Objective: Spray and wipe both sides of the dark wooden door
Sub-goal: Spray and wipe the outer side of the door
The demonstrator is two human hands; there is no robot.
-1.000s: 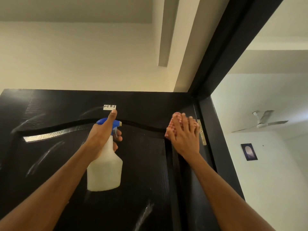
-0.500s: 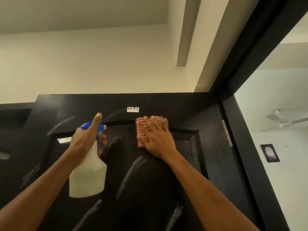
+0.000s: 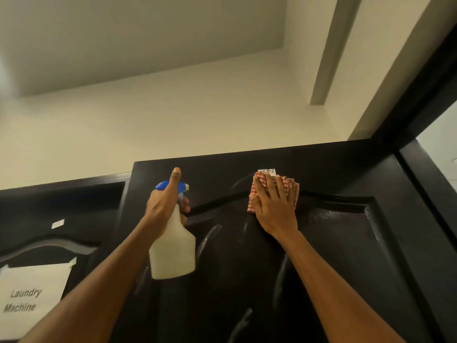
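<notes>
Head view: left hand point(image 3: 163, 206) grips the white spray bottle point(image 3: 173, 251), contents unreadable. Right hand point(image 3: 274, 206) presses the checked cloth point(image 3: 254, 194) flat near the door point(image 3: 333, 256) top edge.

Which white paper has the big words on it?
The large sheet taped on the left door reads "Laundry Machine". The small label above the cloth carries only tiny marks.

I see a second dark door point(image 3: 49, 209) on the left side. A white paper sign point(image 3: 34, 293) is taped on it, and it says "Laundry Machine". A tiny white sticker point(image 3: 58, 223) sits above the sign. Up high I see a pale wall point(image 3: 173, 115) and a ceiling point(image 3: 148, 33) with a beam point(image 3: 333, 50).
</notes>
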